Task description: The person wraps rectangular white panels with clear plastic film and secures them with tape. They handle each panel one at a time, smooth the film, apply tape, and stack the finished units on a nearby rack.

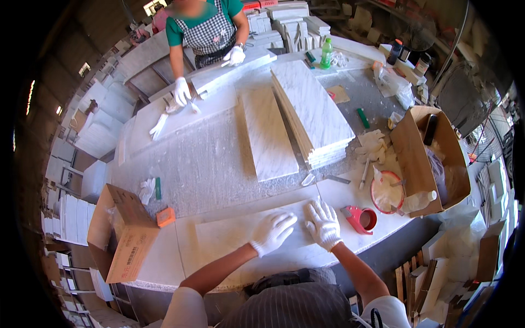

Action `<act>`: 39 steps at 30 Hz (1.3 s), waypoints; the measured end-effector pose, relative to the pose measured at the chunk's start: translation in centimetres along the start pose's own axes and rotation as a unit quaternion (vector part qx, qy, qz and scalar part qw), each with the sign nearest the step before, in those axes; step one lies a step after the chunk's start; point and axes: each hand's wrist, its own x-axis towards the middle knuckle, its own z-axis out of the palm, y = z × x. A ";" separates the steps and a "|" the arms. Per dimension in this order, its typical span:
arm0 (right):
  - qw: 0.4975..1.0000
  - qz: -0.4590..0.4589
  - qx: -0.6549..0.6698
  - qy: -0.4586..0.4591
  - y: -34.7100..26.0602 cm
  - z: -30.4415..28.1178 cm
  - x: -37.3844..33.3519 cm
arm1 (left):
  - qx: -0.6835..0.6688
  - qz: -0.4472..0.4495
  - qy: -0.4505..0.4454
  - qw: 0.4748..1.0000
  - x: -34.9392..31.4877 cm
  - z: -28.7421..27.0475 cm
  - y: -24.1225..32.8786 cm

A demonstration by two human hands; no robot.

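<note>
A long, pale marble slab (224, 232) lies flat on the near side of the worktable. My left hand (272, 234), in a white knit glove, rests over its middle with the fingers stretched forward and nothing visible in them. Also gloved, my right hand (324, 225) lies flat on the slab's right end, fingers spread. Just right of it sits a red tape dispenser (361, 219). Beyond my hands, a grey-veined marble slab (268, 134) lies beside a tall stack of similar slabs (314, 112).
Opposite me, a person in a checked apron (202, 33) works in white gloves. An open cardboard box (131, 240) stands left; another box (407, 145) stands right, near a red-rimmed bowl of pale paste (387, 191). An orange block (165, 217) and a green bottle (326, 53) also stand about.
</note>
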 end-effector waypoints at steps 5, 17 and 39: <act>0.999 -0.002 0.028 0.024 -0.2 -0.7 0.4 | 0.163 0.085 -0.091 0.979 14.8 0.7 -1.3; 0.999 0.005 0.046 0.006 0.1 -0.6 0.6 | 0.320 0.048 -0.202 0.924 32.7 8.2 -4.5; 0.998 -0.016 0.065 0.004 0.4 -1.2 1.3 | 0.290 0.082 -0.192 0.934 34.9 9.6 -5.4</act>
